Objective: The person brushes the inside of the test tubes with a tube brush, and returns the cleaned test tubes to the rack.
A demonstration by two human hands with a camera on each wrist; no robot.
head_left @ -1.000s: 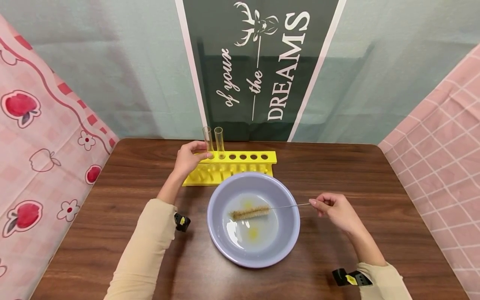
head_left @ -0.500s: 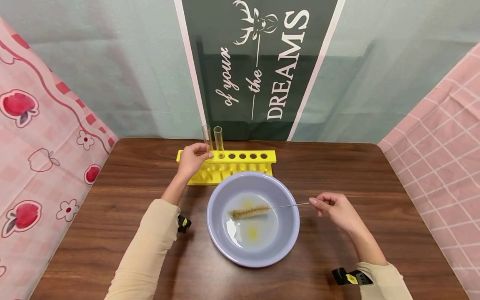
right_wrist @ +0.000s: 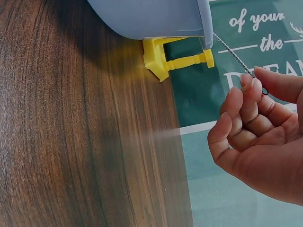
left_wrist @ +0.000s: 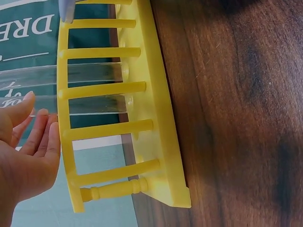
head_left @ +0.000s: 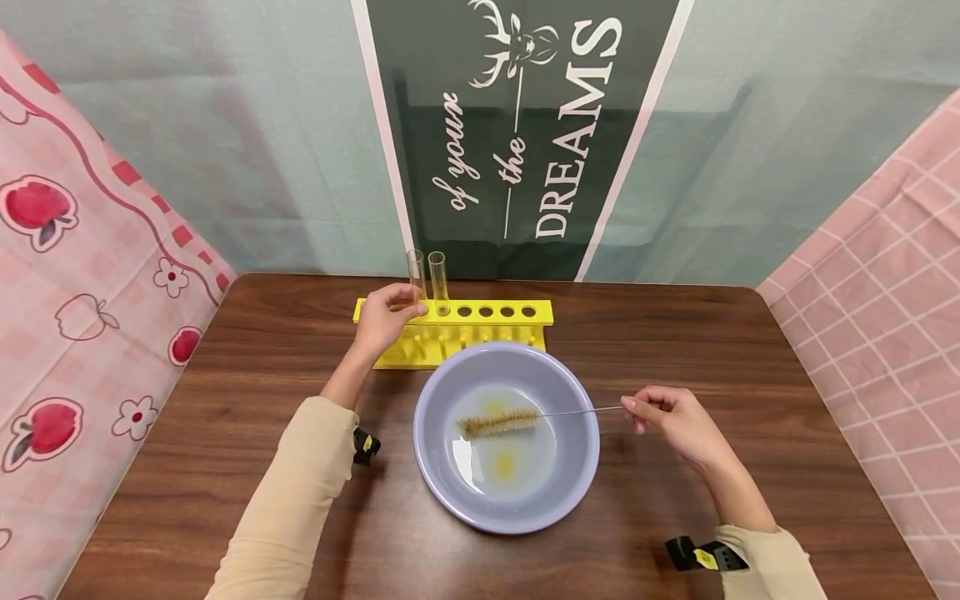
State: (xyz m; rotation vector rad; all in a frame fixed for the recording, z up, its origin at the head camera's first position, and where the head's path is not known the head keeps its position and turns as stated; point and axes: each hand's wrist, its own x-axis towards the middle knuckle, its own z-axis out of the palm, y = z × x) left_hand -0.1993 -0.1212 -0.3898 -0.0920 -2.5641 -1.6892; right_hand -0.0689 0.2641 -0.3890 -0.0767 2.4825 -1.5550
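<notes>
With my left hand (head_left: pixel 384 321) I pinch the left tube (head_left: pixel 416 268) between thumb and fingers, just above the top bar of the yellow rack (head_left: pixel 476 319). That tube stands upright in its hole, its lower end down at the rack's base. The other tube (head_left: pixel 438 279) stands in the next hole to the right, near my fingers but apart from them, and four more holes run on beyond it.

My right hand (head_left: pixel 671 423) grips the brush (head_left: pixel 501 423) by the looped end of its twisted wire, thumb against fingers. The wire crosses the right side of the lilac basin (head_left: pixel 438 442); I can't tell whether it touches the rim. The tan bristles reach across the basin's middle, above or in cloudy liquid (head_left: pixel 528 467) with yellow patches showing in it; I can't tell which.

The basin sits on the brown table (head_left: pixel 660 333), nearer me than the rack, and hides part of its base. My sleeves (head_left: pixel 288 492) are beige. Behind the table hangs a grey-green cloth (head_left: pixel 300 167) with a dark lettered panel.
</notes>
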